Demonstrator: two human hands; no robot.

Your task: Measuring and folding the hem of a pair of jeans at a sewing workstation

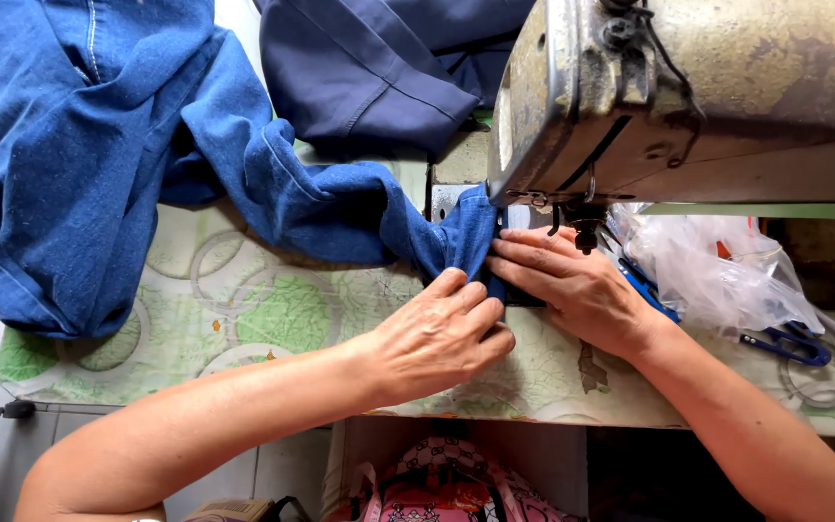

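I am watching both hands pinning the blue denim hem [461, 242] flat beside the sewing machine head [688, 92], keeping it steady. Left hand [437, 338] fingers are curling down onto the fold; right hand [572, 285] fingers are lying extended, pressing cloth.

Location type: small tailoring or garment-repair workshop. Indicators: a worn, heavy-duty sewing machine [688, 97] mounted on a worktop [244, 309] covered with patterned oilcloth; blue jeans [99, 164] and a dark navy garment [379, 68] laid out; blue-handled scissors [785, 343] beside a plastic bag [717, 266].
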